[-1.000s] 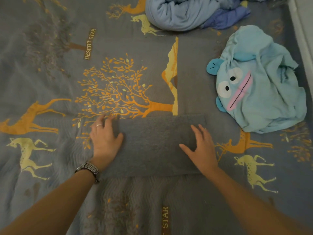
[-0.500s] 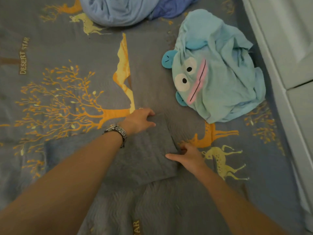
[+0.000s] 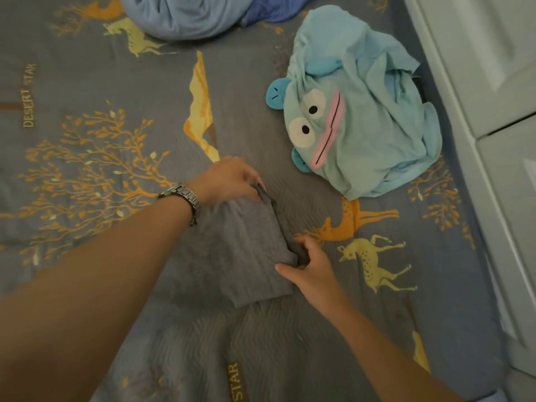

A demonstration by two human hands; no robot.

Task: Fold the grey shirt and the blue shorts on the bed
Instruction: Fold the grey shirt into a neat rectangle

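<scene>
Both hands have shifted to the grey shirt's [image 3: 232, 256] right edge on the bed [image 3: 319, 358]: left hand [image 3: 229, 179] and right hand [image 3: 311, 271] pinch its corners, ready to fold leftward.

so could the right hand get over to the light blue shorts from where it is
Probably yes: the right hand pinches the grey shirt, and only bare bedspread lies between it and the blue shorts; it must let go first.

Open bedspread [image 3: 290, 358] lies nearer the person; the crumpled blue garment [image 3: 371, 111] crowds the far right.
</scene>
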